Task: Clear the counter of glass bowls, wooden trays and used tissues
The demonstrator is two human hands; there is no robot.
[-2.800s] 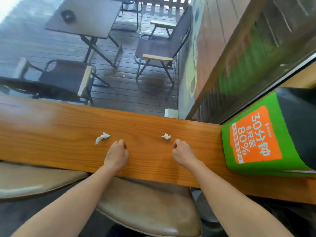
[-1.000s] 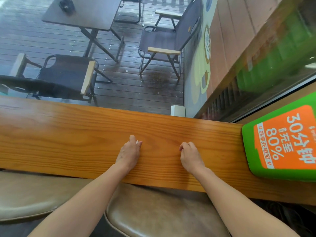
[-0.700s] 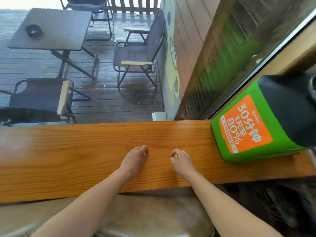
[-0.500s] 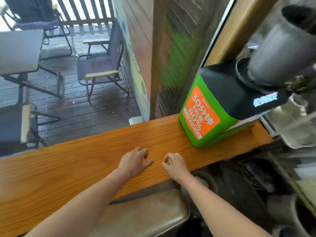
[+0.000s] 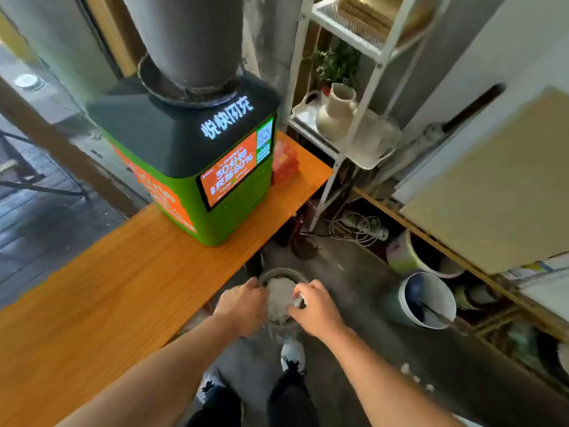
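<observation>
Both my hands hover over a small round bin (image 5: pixel 281 271) that stands on the floor just past the counter's near edge. The bin is heaped with crumpled white tissues (image 5: pixel 278 295). My left hand (image 5: pixel 243 305) is curled at the bin's left rim, fingers closed downward, and what it holds is hidden. My right hand (image 5: pixel 318 308) is at the right rim, pinching a small white used tissue (image 5: pixel 298 302) at its fingertips. The wooden counter (image 5: pixel 117 291) runs along my left, with no tissue, bowl or tray on the part I see.
A green and orange charging kiosk (image 5: pixel 203 167) stands at the counter's far end. A white wire shelf (image 5: pixel 348 124) with a ceramic jug (image 5: pixel 337 110) is behind it. A white bucket (image 5: pixel 426 300), cables and clutter line the floor at right. My shoes (image 5: pixel 292 354) are below the bin.
The two tissues are off the counter. I have turned right, and both hands have moved from the counter top to over the floor bin.
</observation>
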